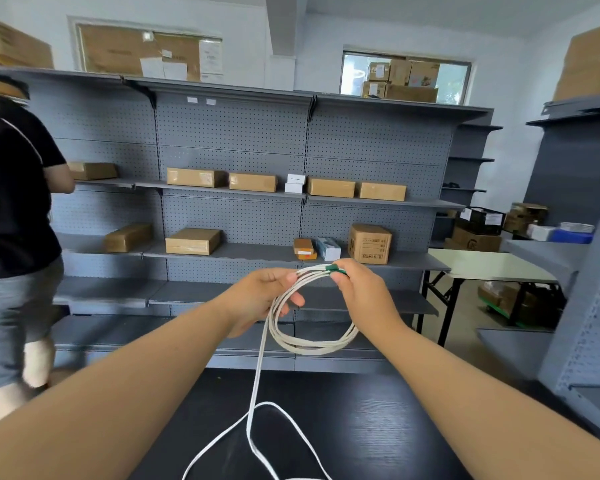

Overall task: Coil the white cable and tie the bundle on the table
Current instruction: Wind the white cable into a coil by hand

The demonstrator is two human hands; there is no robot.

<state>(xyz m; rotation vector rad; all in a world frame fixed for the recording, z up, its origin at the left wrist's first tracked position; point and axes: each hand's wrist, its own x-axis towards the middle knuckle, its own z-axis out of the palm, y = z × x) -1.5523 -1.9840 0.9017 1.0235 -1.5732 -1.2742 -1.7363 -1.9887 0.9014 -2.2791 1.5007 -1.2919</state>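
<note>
Here, two hands, left hand [262,296], right hand [361,292], one white cable [312,344]

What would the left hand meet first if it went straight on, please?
Probably the right hand, which pinches the white cable at its green band, just beyond the left hand.

Your left hand [264,296] and right hand [364,296] hold the coil [312,344] above the table [378,427] at twelve o'clock, tail [257,375] dropping toward six. Shelves [239,220] stand behind, a person [11,220] at nine, another table [485,265] at two.
</note>
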